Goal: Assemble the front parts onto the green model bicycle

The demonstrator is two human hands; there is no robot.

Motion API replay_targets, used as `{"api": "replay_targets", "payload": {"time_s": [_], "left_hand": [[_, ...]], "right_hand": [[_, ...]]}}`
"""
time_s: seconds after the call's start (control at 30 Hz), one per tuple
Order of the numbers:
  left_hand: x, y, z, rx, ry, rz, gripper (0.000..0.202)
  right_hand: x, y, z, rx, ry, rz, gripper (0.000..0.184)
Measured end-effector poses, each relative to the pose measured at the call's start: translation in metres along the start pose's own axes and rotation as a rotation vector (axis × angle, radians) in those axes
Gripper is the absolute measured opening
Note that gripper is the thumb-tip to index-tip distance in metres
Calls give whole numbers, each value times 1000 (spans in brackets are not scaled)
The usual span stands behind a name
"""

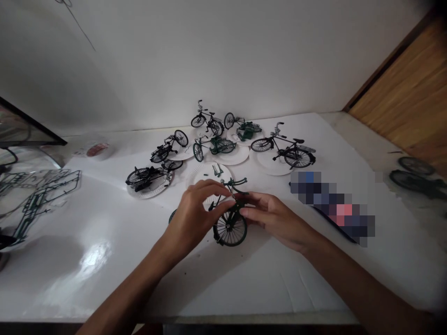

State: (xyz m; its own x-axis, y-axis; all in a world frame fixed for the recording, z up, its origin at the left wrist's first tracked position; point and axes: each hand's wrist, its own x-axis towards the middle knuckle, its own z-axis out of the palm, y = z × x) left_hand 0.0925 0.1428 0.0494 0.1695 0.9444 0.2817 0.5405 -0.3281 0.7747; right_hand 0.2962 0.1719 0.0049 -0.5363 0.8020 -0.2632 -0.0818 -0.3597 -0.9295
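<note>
A dark green model bicycle [230, 229] stands on the white table between my hands, with a spoked wheel facing me. My left hand [193, 211] is closed in a pinch at the upper frame, just under the handlebar; its fingertips partly cover the spot. From the other side my right hand [270, 213] grips the frame above the wheel between thumb and fingers. The bicycle's other wheel shows only partly behind my left hand. Just beyond, a paper plate [195, 174] carries a few small green parts [218, 170].
Several finished-looking model bicycles [288, 151] sit on paper plates along the back. Green plastic part frames [38, 200] lie at the left beside a dark-edged screen [28, 123]. A blurred-out flat object [328, 209] is at the right. Another bicycle [419, 179] lies at the far right.
</note>
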Motion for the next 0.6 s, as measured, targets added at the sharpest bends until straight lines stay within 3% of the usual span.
{"api": "replay_targets", "payload": {"time_s": [0.13, 0.2, 0.27, 0.43, 0.6], "left_hand": [[4, -4, -18, 71, 108, -55, 17], [5, -6, -20, 104, 105, -39, 18], [3, -7, -16, 134, 59, 53, 16], [-1, -6, -1, 406, -63, 469, 12], [-1, -5, -1, 538, -130, 537, 16]], "right_hand": [[-2, 0, -1, 96, 7, 14, 34], [-2, -2, -1, 118, 6, 33, 35], [-2, -3, -1, 140, 14, 47, 33], [-1, -4, 0, 187, 19, 24, 28], [-2, -3, 1, 199, 2, 10, 28]]}}
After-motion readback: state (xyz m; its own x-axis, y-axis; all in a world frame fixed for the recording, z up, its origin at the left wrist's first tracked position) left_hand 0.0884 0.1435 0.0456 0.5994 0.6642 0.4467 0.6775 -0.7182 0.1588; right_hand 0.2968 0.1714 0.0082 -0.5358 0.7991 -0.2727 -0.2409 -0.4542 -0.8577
